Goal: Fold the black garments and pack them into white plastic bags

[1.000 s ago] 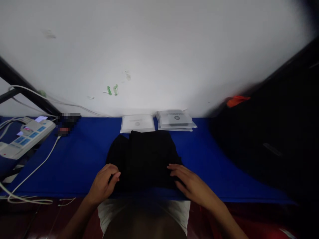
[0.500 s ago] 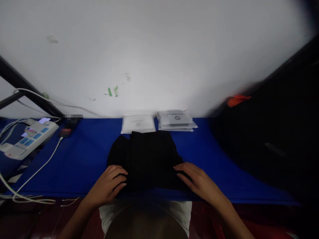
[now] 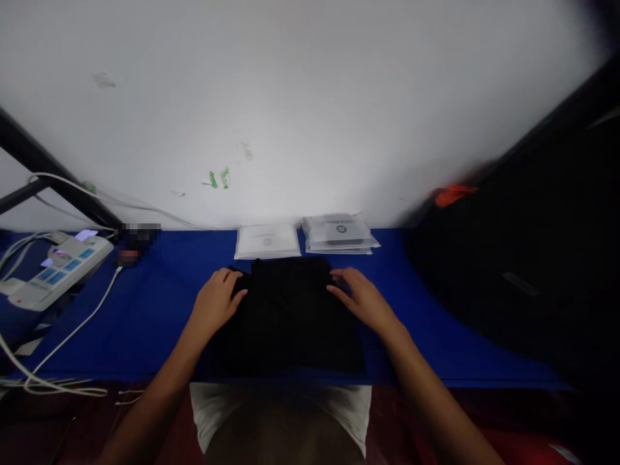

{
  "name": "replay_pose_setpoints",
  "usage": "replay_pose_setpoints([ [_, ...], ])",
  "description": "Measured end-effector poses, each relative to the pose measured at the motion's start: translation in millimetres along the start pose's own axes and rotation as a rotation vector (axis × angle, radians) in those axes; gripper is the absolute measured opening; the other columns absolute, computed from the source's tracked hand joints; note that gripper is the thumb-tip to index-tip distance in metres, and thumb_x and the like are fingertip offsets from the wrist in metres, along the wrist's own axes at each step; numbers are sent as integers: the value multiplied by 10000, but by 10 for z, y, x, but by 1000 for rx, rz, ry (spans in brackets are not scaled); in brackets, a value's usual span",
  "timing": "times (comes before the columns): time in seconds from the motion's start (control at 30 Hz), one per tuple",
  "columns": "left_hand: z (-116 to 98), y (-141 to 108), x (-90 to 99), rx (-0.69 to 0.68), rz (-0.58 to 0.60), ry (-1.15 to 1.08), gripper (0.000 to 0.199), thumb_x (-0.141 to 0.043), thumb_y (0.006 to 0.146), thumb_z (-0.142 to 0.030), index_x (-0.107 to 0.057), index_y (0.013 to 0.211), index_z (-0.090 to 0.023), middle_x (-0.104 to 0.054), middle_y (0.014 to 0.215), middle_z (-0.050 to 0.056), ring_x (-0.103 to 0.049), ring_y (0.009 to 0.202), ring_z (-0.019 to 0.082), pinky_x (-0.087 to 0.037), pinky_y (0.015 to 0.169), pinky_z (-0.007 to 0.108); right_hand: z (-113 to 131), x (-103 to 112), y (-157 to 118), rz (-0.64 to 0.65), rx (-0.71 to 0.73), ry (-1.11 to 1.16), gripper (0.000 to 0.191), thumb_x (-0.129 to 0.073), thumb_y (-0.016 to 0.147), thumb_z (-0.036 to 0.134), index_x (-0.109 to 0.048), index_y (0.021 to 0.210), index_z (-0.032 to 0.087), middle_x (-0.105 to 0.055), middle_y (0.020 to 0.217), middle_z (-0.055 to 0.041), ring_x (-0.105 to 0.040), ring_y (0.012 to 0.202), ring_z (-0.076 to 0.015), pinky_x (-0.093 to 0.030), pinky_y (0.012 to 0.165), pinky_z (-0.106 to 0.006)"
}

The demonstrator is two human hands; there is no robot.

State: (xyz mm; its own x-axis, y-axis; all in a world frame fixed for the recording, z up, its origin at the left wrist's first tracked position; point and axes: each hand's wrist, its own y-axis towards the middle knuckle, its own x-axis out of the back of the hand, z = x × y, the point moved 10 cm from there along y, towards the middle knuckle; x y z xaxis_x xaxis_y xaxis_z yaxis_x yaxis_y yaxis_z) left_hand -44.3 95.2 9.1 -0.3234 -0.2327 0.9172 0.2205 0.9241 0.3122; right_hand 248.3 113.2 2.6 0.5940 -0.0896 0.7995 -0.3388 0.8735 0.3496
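Note:
A folded black garment (image 3: 295, 316) lies on the blue table (image 3: 159, 310) in front of me. Its exact kind does not show. My left hand (image 3: 216, 300) rests by the garment's far left corner, thumb and fingers apart, fingertips touching the dark cloth. At the far right corner, my right hand (image 3: 361, 297) touches the cloth edge with its fingertips, thumb also held away from the fingers. Both hands are open. Some of the fingertips are hard to tell from the black fabric.
A flat white packet (image 3: 268, 241) and a stack of clear zip bags (image 3: 339, 232) lie beyond the garment, along the wall. At left are a power strip (image 3: 65, 271) and white cables (image 3: 82, 323). A big dark mass (image 3: 513, 278) with an orange piece (image 3: 454, 194) takes up the right.
Both hands have moved away from me, from the garment's near sides to its far corners. The garment now lies flatter and wider at its near edge.

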Motion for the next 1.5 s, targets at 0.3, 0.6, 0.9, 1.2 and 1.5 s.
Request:
replay_pose_setpoints([
  [0.3,-268,525,-317,-147,165,-17,117,-589,866,-138,-636,967,-175,-647,996,90,-602,958,262,-481,834,394,-23,-325,506,136,130,-236,240,-524,904,143,-629,1119,163,-645,1013,-130,-602,990,-291,-522,889,-466],
  [0.6,-685,-397,-25,-407,319,-364,75,-559,925,-222,-623,963,-225,-676,883,8,-607,869,175,-442,836,337,339,50,-435,110,207,-7,120,-526,907,177,-607,977,232,-603,1123,-105,-556,1045,-275,-502,868,-464],
  [0.9,523,-135,-110,110,-70,-140,386,-681,775,-361,-622,1114,-184,-603,1187,129,-528,1116,332,-464,949,511,273,-30,-517,-9,104,32,71,-572,927,265,-615,975,236,-576,1255,-112,-511,1184,-294,-472,957,-503],
  [1.2,76,-384,326,-210,-100,-408,116,-536,833,-140,-617,828,-224,-635,1139,67,-559,1068,230,-460,917,410,222,-97,-442,-47,73,43,151,-561,931,280,-603,1073,252,-590,1251,-109,-532,1159,-291,-490,948,-502],
  [1.5,367,-645,38,0,127,-225,175,-651,859,-385,-617,864,-213,-636,945,53,-574,915,234,-479,836,392,183,-161,-487,-47,59,37,212,-556,923,273,-570,1135,259,-552,1305,-107,-501,1196,-305,-465,978,-540],
])
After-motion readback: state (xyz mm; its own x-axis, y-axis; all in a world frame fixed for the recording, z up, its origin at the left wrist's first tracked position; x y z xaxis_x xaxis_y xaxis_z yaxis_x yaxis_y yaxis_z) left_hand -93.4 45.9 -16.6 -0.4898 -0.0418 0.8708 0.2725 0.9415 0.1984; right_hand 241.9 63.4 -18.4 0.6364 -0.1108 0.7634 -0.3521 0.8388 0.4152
